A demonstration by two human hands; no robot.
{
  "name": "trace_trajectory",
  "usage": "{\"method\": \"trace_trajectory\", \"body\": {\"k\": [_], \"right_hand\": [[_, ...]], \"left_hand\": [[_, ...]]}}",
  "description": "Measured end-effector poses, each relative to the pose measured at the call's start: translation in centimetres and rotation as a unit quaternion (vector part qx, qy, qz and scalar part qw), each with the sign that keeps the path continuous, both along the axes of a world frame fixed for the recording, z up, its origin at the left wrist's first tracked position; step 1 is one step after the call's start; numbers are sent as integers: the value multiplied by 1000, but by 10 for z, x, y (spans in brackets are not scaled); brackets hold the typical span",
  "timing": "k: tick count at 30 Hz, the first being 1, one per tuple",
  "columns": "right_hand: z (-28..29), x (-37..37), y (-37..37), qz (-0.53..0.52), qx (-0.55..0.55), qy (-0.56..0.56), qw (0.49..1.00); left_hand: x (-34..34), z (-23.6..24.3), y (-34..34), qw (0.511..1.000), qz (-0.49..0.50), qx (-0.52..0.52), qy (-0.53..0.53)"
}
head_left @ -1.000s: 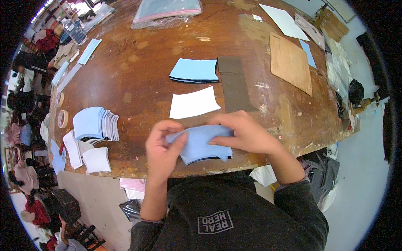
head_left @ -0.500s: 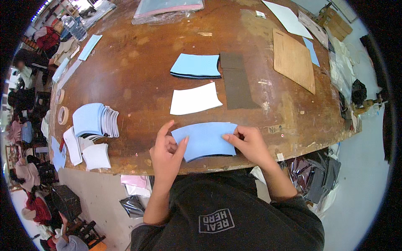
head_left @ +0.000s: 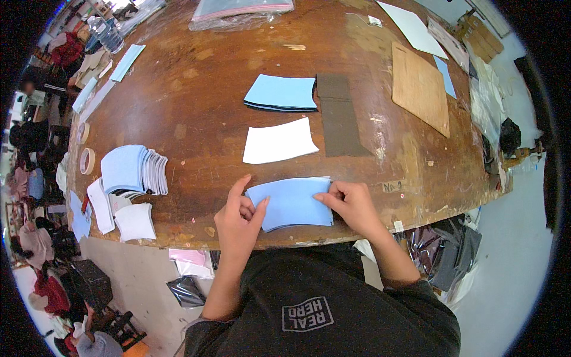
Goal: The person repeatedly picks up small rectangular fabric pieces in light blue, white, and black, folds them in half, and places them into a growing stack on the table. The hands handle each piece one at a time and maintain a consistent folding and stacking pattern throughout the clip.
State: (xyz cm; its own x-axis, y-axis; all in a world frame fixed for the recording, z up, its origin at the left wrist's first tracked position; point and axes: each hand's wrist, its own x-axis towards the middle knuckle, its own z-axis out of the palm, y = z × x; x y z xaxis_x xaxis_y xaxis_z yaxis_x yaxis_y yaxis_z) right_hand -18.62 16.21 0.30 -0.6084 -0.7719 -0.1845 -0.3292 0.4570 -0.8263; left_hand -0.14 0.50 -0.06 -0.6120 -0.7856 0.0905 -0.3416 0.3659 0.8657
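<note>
A curved light-blue piece of sheet material (head_left: 289, 203), with more layers under it, lies flat near the table's front edge. My left hand (head_left: 238, 219) is at its left end, thumb on top, index finger raised past the corner and other fingers curled at the edge. My right hand (head_left: 351, 205) pinches the right end between thumb and curled fingers; the underside is hidden. Just beyond lie a white piece (head_left: 279, 140) and a brighter blue stack (head_left: 279, 89) with dark lower layers, beside a dark brown fabric strip (head_left: 339, 125).
The wooden table (head_left: 196, 107) holds a fanned blue-and-white stack (head_left: 122, 166), white pieces (head_left: 135, 221), tape rolls (head_left: 87, 160), a tan board (head_left: 419, 89) and a plastic bag (head_left: 241, 12). Bundles (head_left: 440, 250) lie below the edge; people and clutter line the left.
The blue piece, bent and crumpled earlier, now lies flat and squarer on the layers beneath. My hands have drawn apart to its two ends, and my left index finger has lifted.
</note>
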Motion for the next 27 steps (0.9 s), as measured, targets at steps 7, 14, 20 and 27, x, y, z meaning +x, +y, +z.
{"method": "trace_trajectory", "body": {"k": [7,14,20,27], "right_hand": [[5,0,-6,-33,20,49,998],[-3,-8,-7,10,-24,94,995],[-2,-5,-8,-4,-40,86,995],[-3,-8,-8,-7,-32,18,999]], "left_hand": [[2,-1,1,999,-11,-12,-45],[4,-5,5,998,-19,-44,-28],[4,-10,4,997,-22,-62,-29],[3,-4,5,997,-22,-51,-54]]}}
